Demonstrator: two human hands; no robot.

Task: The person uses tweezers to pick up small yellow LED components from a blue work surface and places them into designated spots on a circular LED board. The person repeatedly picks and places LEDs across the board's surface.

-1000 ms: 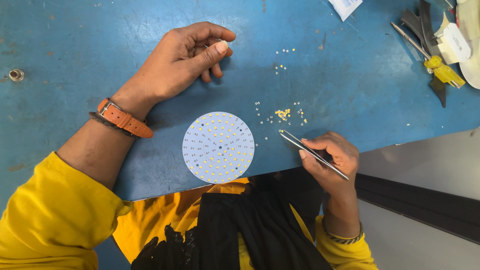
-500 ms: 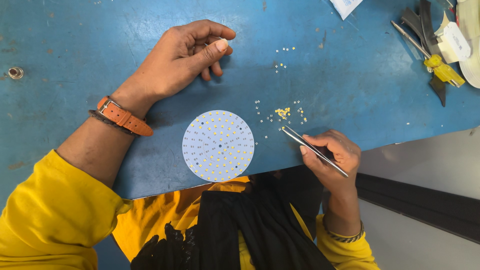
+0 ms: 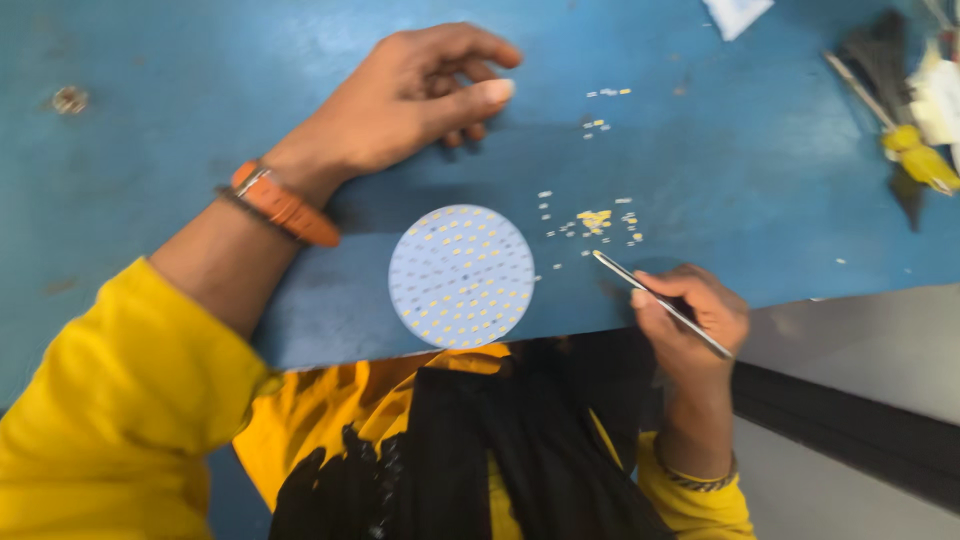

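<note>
A round white board [image 3: 461, 276] dotted with small yellow chips lies flat on the blue table [image 3: 180, 90], near its front edge. My right hand [image 3: 690, 312] grips thin metal tweezers [image 3: 660, 303]; their tips point up-left toward a scatter of tiny yellow and white chips [image 3: 595, 222] just right of the board. My left hand [image 3: 410, 95] rests on the table above the board, fingers loosely curled, holding nothing that I can see. An orange strap sits on its wrist.
More tiny chips [image 3: 600, 110] lie further back on the table. At the far right edge lies a pile of tools, with a yellow-handled one [image 3: 915, 160] among them. A white scrap [image 3: 735, 15] sits at the top. The table's front edge runs just below the board.
My right hand with the tweezers has shifted slightly, the tips now a little nearer the loose chips. The view has drifted a bit. My left hand and the board stay put.
</note>
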